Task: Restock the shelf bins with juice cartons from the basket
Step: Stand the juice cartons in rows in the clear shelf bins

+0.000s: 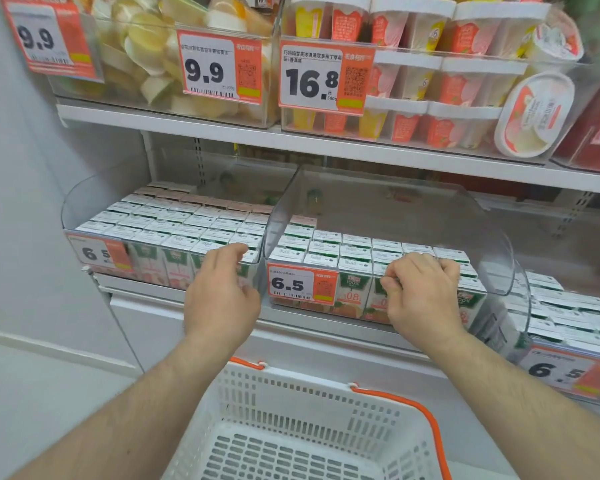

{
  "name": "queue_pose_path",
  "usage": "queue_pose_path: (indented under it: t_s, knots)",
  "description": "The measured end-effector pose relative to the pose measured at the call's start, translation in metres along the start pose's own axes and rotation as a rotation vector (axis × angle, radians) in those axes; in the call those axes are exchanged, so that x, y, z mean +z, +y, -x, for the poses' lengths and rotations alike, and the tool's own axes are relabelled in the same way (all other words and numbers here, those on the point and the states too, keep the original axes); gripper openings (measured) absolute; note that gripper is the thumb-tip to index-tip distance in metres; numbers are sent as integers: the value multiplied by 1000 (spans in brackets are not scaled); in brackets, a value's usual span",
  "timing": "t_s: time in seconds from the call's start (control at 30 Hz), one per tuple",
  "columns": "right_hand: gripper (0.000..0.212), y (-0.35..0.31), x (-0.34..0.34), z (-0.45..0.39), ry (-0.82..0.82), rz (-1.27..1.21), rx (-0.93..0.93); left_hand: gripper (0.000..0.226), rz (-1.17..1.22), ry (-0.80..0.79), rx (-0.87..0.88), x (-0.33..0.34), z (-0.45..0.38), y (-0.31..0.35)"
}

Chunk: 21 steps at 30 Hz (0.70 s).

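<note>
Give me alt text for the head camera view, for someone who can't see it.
Two hands, left hand and right hand, reach the front of clear shelf bins packed with juice cartons. A white basket with orange handles sits below; no cartons show in it.

Head view, forward and down, close to shelf bins (388, 216).

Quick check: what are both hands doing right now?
Left hand: open, fingers relaxed at the left bin front.
Right hand: fingers curled at the middle bin; grip unclear.

wall (32, 209): pale grey, left | shelf board (222, 131): white (2 tiers) — floor (32, 393): light grey
</note>
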State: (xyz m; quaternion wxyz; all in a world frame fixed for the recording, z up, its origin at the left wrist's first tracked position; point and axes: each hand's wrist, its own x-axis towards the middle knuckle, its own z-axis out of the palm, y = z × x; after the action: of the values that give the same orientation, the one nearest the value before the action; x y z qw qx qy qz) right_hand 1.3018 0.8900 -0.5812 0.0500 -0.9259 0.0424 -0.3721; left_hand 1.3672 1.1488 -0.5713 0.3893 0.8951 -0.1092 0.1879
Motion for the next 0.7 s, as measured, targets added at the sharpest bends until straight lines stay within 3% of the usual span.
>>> queue_pose_path:
  t_s: [0.2,0.7]
  knots:
    - [10,0,5,7,-23,-16,-1,52,-123,-34,228,13,-2,-1]
    - [8,-2,-1,9,-102,-102,35,52,-274,-119,138,24,0,13]
